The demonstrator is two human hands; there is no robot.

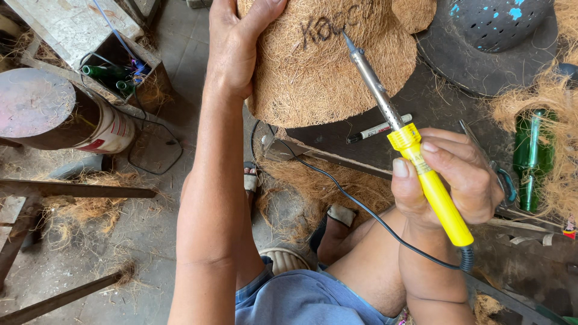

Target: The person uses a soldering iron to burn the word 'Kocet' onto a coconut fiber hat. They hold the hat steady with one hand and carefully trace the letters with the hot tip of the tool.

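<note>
My right hand grips the yellow handle of a soldering iron. Its metal tip touches dark burnt lettering on a rounded coconut-fibre piece at the top centre. My left hand holds the left edge of that fibre piece, thumb on its face. The iron's black cord runs from the handle's end across my leg. A black marker pen lies on the dark work surface just below the fibre piece.
A dark perforated dome with blue spots sits top right. Green glass bottles lie in loose fibre at the right. A round metal drum and a box of green bottles stand at left. Metal bars cross the concrete floor.
</note>
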